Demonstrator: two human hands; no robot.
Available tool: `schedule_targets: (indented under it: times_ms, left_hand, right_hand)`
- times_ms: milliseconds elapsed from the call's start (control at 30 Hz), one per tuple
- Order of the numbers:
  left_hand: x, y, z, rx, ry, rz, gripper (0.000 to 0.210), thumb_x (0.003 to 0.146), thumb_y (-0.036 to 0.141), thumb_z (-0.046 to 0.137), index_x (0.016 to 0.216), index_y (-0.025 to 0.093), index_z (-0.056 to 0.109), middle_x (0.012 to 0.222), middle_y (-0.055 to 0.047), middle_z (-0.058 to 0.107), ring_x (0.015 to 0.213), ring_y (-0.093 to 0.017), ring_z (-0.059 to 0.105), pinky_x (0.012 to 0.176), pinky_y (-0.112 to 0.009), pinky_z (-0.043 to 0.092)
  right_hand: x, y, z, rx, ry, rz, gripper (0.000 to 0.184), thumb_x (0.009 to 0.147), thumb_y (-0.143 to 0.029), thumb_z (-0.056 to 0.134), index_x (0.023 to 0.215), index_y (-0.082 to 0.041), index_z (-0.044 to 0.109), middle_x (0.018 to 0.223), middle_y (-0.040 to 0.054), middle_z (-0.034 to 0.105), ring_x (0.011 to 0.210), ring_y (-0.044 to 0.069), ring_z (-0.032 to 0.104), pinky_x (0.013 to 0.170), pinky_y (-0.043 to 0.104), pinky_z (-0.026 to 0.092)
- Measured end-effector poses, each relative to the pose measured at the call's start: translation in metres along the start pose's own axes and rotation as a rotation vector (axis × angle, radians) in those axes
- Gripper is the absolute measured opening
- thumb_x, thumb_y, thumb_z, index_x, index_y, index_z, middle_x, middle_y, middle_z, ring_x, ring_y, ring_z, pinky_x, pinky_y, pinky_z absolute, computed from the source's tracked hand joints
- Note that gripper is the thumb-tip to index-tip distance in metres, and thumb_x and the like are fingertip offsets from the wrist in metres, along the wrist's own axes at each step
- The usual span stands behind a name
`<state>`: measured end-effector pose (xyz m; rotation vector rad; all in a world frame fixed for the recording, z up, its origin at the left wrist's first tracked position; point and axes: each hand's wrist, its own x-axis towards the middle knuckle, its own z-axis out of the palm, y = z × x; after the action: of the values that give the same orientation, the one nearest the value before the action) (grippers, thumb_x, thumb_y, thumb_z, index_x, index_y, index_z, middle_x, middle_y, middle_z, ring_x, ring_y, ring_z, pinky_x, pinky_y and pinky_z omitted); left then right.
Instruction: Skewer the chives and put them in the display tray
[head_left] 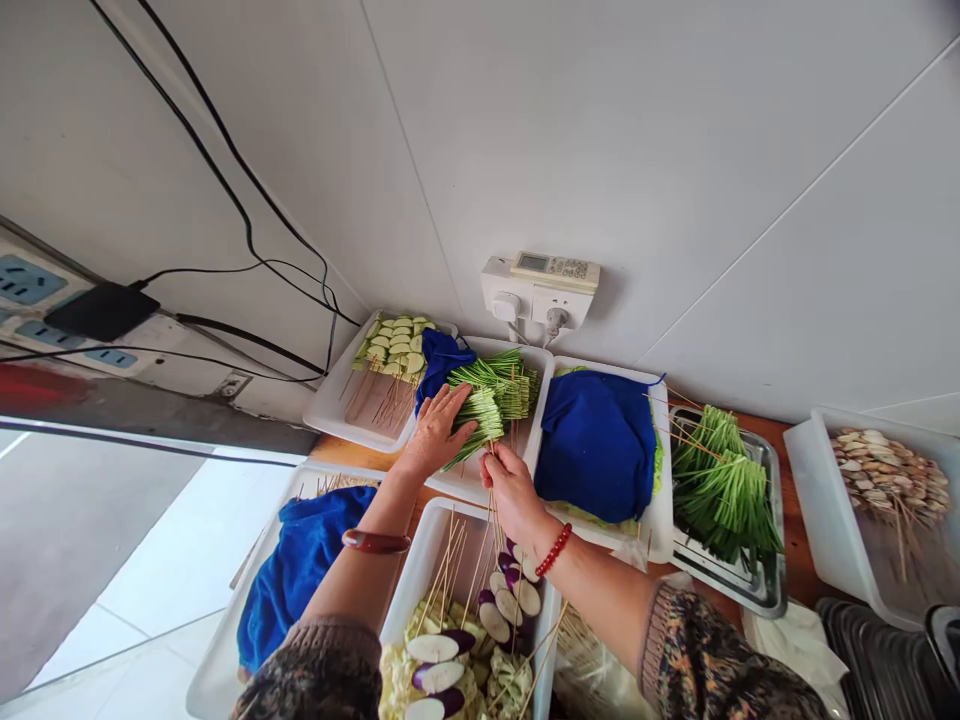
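Observation:
My left hand (436,430) lies with fingers stretched out against the left side of skewered green chives (482,412). Below these greens, my right hand (516,492) is closed around the lower ends of their thin wooden sticks. More chive skewers (525,378) lie behind in the same white tray (550,400). A dark blue cloth (444,362) is bunched just left of them. Directly beneath my hands is a white bin (403,600) with skewered eggplant slices (435,677) and other pale vegetables.
Skewered green slices (397,345) fill a tray at back left. Blue cloths cover a middle tray (596,445) and a left tray (307,570). Rightward are a metal tray (772,500) of greens and a bin (825,520) of skewers. Cables (247,220) hang at left; sockets (540,295) hold plugs.

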<state>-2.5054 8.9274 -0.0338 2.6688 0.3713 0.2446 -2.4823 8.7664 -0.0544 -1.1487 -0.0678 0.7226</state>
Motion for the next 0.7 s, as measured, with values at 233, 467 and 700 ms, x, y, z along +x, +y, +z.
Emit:
schedule_targets:
  times_ms: [233, 467, 700]
  left_hand:
    - [0.017, 0.028, -0.013, 0.169, 0.205, 0.065, 0.065, 0.093, 0.039, 0.052, 0.153, 0.021, 0.035, 0.159, -0.009, 0.036, 0.152, -0.033, 0.017, 0.121, -0.055, 0.011]
    - [0.04, 0.031, -0.021, 0.187, 0.198, 0.039, 0.072, 0.091, 0.041, 0.054, 0.155, 0.018, 0.03, 0.162, -0.009, 0.031, 0.153, -0.032, 0.016, 0.122, -0.054, 0.009]
    - [0.044, 0.032, -0.004, 0.201, 0.05, 0.096, 0.073, 0.089, 0.038, 0.057, 0.155, 0.022, 0.031, 0.162, -0.006, 0.031, 0.153, -0.032, 0.016, 0.122, -0.056, 0.009]
  right_hand:
    - [0.027, -0.012, 0.021, 0.088, -0.014, -0.128, 0.019, 0.077, -0.04, 0.062, 0.078, -0.022, 0.055, 0.073, -0.0035, 0.053, 0.061, 0.011, 0.042, 0.06, 0.026, 0.037]
    - [0.055, -0.016, 0.024, 0.088, -0.056, -0.194, 0.019, 0.081, -0.041, 0.063, 0.083, -0.022, 0.06, 0.072, -0.0034, 0.051, 0.065, 0.012, 0.044, 0.063, 0.026, 0.039]
    - [0.063, 0.005, 0.015, 0.064, 0.019, -0.2, 0.017, 0.077, -0.036, 0.062, 0.075, -0.024, 0.051, 0.07, -0.0052, 0.048, 0.066, 0.012, 0.042, 0.065, 0.025, 0.04]
